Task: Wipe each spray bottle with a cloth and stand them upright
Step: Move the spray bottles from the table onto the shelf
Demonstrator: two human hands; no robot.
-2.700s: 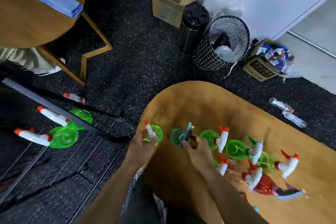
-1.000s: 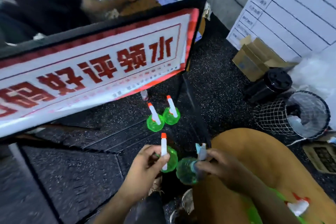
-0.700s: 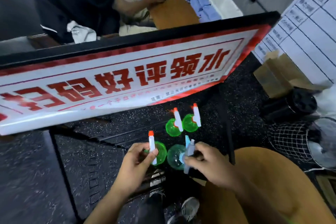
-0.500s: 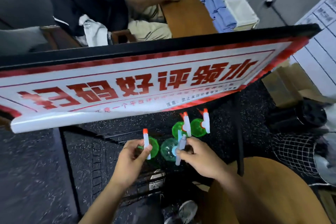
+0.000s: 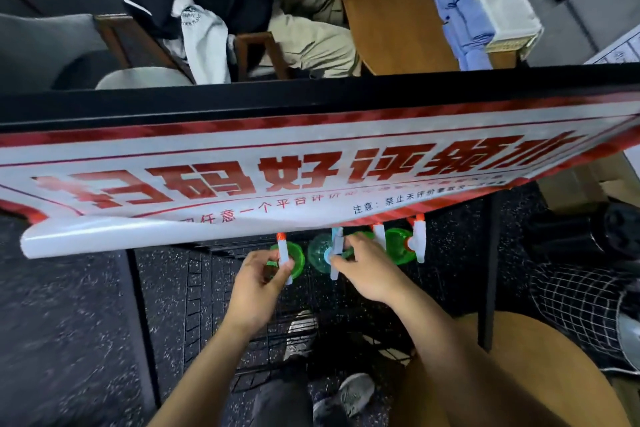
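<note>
My left hand (image 5: 258,288) grips a green spray bottle with a white, orange-tipped head (image 5: 284,258). My right hand (image 5: 367,269) grips a teal-green spray bottle with a pale blue head (image 5: 327,253). Both bottles are held upright, low over a dark wire shelf (image 5: 211,291). Two more green spray bottles (image 5: 401,243) with white and orange heads stand upright just right of my right hand, partly hidden by the banner edge. No cloth is visible in either hand.
A large white banner with red characters on a black frame (image 5: 311,166) overhangs the bottles. A black post (image 5: 488,270) stands to the right, a wooden table edge (image 5: 519,357) at lower right, a mesh bin (image 5: 588,305) far right. Another person sits behind at a wooden table (image 5: 391,21).
My view has swung left from the wooden table to the shelf under the banner. Both hands carried their bottles along and have moved forward, close to the two standing bottles.
</note>
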